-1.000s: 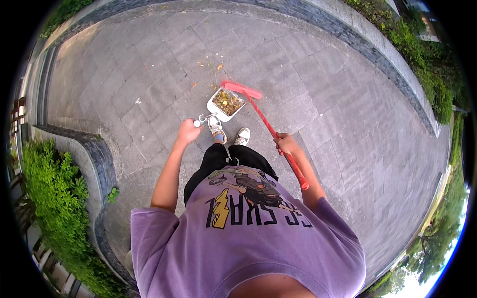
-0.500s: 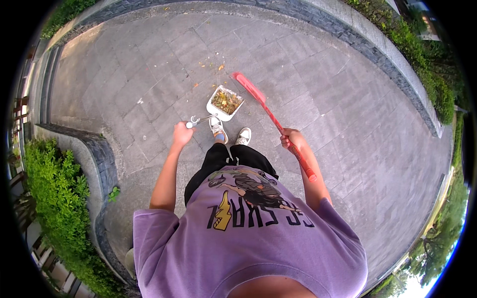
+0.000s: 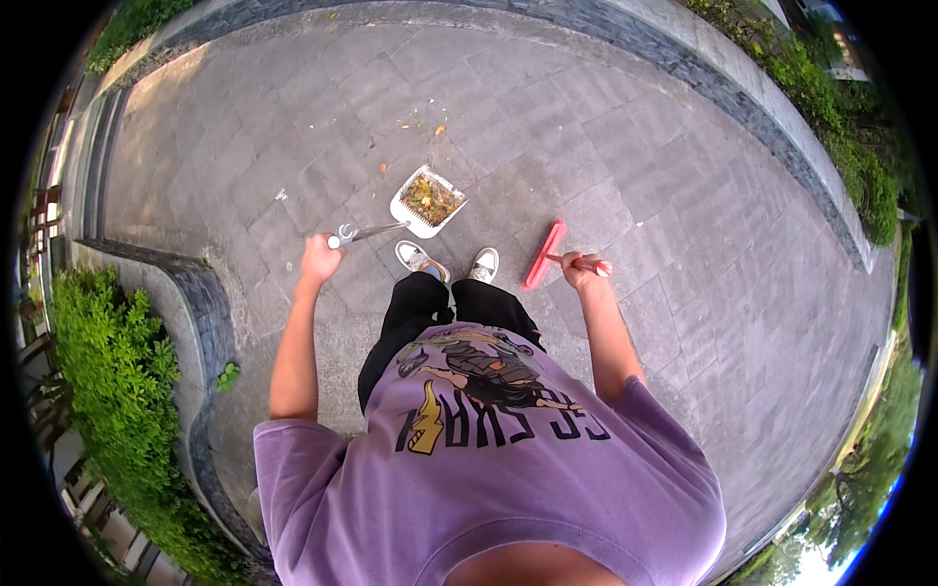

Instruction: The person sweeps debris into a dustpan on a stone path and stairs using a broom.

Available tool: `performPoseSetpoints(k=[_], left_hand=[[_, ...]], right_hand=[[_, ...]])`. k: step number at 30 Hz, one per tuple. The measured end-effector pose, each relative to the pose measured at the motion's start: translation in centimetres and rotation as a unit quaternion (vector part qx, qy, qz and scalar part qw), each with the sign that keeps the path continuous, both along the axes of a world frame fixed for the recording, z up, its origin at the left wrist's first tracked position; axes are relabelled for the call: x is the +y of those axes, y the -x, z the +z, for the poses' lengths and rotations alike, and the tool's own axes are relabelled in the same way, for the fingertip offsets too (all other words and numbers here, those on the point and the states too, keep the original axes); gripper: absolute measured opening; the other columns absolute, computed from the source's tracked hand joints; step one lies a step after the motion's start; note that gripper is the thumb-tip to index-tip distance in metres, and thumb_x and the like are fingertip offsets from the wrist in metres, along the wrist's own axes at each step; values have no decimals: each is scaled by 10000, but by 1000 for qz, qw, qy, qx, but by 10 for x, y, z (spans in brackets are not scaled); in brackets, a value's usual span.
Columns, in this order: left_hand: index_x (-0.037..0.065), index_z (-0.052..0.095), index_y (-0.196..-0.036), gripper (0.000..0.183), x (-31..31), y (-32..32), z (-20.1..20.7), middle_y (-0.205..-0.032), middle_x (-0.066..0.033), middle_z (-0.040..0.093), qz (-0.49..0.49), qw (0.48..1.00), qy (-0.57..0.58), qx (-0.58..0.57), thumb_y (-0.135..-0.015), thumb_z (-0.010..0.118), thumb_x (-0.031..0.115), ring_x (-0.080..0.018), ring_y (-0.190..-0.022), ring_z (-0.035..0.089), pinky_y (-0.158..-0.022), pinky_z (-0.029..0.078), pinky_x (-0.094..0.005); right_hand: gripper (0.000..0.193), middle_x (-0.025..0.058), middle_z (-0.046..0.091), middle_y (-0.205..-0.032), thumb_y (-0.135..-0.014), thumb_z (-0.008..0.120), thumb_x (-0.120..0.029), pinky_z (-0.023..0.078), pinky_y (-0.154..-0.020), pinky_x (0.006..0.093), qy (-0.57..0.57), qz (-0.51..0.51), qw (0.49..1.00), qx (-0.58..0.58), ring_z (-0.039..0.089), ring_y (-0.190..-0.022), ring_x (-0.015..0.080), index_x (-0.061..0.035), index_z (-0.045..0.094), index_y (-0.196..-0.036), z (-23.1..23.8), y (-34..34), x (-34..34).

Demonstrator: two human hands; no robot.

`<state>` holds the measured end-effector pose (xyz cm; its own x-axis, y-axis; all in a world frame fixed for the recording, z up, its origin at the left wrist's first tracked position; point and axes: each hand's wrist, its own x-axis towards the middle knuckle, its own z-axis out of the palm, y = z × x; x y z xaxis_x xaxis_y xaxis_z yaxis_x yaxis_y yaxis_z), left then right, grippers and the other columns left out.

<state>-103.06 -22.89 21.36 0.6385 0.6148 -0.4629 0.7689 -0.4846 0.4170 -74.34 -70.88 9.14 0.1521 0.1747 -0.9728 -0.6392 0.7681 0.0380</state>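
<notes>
My left hand (image 3: 319, 261) is closed around the end of a long-handled dustpan's grey handle. The white dustpan (image 3: 399, 212) rests on the paving just ahead of my feet, its toothed edge toward me. Brown, yellow and green leaf litter (image 3: 433, 198) lies inside it. On the right, my right hand (image 3: 583, 272) grips the handle of a red broom. The red broom's head (image 3: 543, 256) is close to the ground, right of my shoes, with the handle pointing up toward me. A few loose leaves (image 3: 440, 130) are scattered on the paving beyond the dustpan.
Grey stone paving (image 3: 528, 127) spreads around me. A low curved stone wall (image 3: 674, 61) bounds the far side and right. Another low wall (image 3: 203, 322) with a green hedge (image 3: 112, 381) stands at the left, near steps (image 3: 95, 166).
The broom has swung from reaching out ahead to nearly upright, its head now beside my right foot. My left hand and the dustpan have shifted slightly left.
</notes>
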Motion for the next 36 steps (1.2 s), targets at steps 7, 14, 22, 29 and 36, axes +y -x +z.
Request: performPoseSetpoints(k=[7, 14, 22, 29, 36], left_hand=[[-26, 661, -783, 205, 46, 81, -18, -772, -260, 630, 43, 999, 2, -13, -642, 632, 120, -415, -789, 623, -727, 483, -466], [-38, 657, -830, 243, 95, 164, -21, -825, -286, 623, 74, 997, -8, 15, -642, 638, 115, -422, -826, 609, -734, 470, -457], [-53, 625, -795, 209, 101, 265, 5, -716, -267, 591, 218, 974, 41, 47, -642, 632, 90, -429, -727, 584, -680, 452, -456], [-53, 605, -775, 192, 69, 326, -1, -670, -259, 583, 303, 953, 2, 24, -648, 627, 89, -420, -655, 574, -632, 447, -448], [-30, 644, -829, 223, 15, 356, -6, -702, -256, 608, 423, 905, 23, 35, -660, 646, 116, -416, -700, 605, -659, 459, -447]], right_hand=[[147, 54, 440, -590, -879, 326, -98, 498, -500, 304, 45, 166, 975, 139, 508, -512, 207, -10, 428, -939, -34, 35, 37], [138, 9, 458, -637, -903, 455, -112, 397, -462, 265, 81, 178, 979, 50, 440, -500, 143, -139, 468, -768, -107, 53, 100], [221, 4, 379, -615, -817, 547, -50, 377, -437, 246, 58, 203, 968, 135, 410, -525, 140, -121, 418, -653, -136, 10, 280], [139, 72, 394, -750, -875, 464, -107, 435, -375, 210, -39, 276, 949, 147, 448, -549, 150, -6, 368, -873, -41, -3, 463], [349, 90, 397, -760, -952, 277, -130, 462, -347, 191, -124, 265, 948, 128, 424, -465, 118, 132, 227, -1178, 45, -14, 486]])
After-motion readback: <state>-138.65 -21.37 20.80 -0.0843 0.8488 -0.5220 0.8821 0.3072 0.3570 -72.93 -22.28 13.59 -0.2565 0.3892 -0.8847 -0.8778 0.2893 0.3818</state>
